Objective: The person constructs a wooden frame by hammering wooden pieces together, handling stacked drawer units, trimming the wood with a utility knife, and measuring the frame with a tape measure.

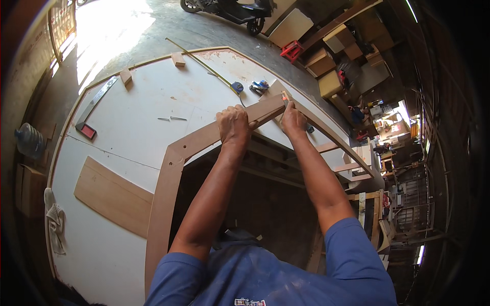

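Note:
A brown wooden frame [196, 140] with angled corners lies partly over a large white board. My left hand [234, 124] is closed on the frame's far rail, its knuckles up. To the right, at the rail's far corner, my right hand [293, 121] is closed around a small tool [285, 97] with an orange part. Its tip is at the wood, but I cannot make out its kind. Just beyond the hands are a blue tape measure [237, 87], its yellow blade drawn out, and a blue and black tool [259, 86].
On the white board [132, 132] lie a try square [97, 104], two nails or screws [178, 118], small wood blocks [177, 59], a curved plywood piece [115, 196] and a pale cloth [55, 222]. A water jug [29, 140] stands left; a scooter [240, 11] is parked beyond.

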`<state>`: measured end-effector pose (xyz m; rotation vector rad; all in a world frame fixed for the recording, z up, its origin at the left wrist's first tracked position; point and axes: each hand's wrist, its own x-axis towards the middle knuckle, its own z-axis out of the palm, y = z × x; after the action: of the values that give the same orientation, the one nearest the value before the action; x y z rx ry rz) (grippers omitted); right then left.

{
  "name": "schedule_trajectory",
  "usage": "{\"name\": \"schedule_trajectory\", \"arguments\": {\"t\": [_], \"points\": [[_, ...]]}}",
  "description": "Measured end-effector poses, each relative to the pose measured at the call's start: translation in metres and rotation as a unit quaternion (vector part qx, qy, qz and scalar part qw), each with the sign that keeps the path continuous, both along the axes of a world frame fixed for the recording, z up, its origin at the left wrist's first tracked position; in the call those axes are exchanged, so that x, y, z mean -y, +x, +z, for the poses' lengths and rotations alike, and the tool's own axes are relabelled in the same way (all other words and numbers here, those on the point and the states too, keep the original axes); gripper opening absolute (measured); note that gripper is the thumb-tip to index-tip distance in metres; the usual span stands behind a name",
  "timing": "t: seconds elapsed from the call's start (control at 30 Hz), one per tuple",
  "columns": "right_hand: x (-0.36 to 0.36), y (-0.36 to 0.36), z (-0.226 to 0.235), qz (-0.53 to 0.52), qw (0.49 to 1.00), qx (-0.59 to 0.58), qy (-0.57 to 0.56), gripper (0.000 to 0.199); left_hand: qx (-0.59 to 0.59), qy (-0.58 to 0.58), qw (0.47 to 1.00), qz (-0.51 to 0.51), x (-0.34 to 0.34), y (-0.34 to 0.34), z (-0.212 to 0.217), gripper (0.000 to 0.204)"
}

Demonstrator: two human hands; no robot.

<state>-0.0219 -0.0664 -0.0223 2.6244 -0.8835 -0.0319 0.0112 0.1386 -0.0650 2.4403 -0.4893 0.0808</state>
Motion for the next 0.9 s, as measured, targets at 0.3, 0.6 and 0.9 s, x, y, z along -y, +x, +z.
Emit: {"name": "schedule_trajectory", "arguments": {"t": [0.3,0.6,0.9], "points": [[0.006,-0.004,-0.013,-0.004,0.999,0.001,-0.034,0.035,0.01,0.003,1.0,0.004,0.001,0.0,0.001,0.052],[0.012,-0.01,-0.009,0.006,0.999,-0.005,-0.035,0.04,0.017,0.016,1.0,0.006,0.002,0.0,-0.001,0.053],[0.009,-0.015,-0.011,0.022,0.999,0.015,-0.026,0.042,0.009,0.016,1.0,0.0,0.0,-0.001,0.002,0.053]]}}
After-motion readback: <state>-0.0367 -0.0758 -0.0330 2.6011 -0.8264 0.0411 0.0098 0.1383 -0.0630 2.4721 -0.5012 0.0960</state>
